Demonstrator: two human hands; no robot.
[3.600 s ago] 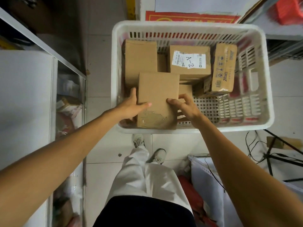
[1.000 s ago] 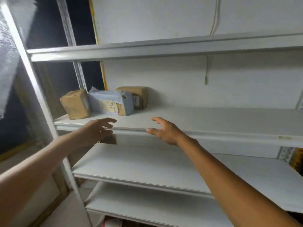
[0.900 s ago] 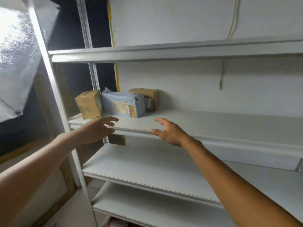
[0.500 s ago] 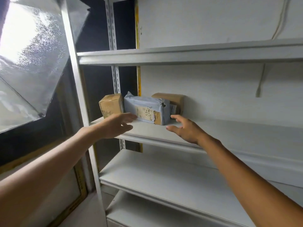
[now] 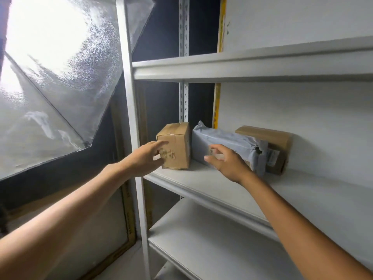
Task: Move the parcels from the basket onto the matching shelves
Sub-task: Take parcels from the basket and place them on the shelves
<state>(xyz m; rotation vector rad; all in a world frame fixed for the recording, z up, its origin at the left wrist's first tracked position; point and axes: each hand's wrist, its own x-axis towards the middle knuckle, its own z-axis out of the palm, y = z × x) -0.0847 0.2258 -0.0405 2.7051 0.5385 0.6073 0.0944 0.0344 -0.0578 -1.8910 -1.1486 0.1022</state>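
Observation:
Three parcels stand at the left end of a white shelf: a small brown box, a grey plastic-wrapped parcel and, behind it, a flat brown box. My left hand reaches to the small box's left front edge, fingers stretched out and touching it. My right hand hovers with spread fingers in front of the grey parcel; whether it touches is unclear. Neither hand holds anything. The basket is out of view.
The white rack's upright post runs just left of my left hand. Another shelf sits above and two lower shelves below. A shiny reflective panel fills the left side.
Earlier both hands gripped a brown box in the basket; now the view faces the rack. Over the last second both empty hands have moved forward and up to the parcels on the shelf.

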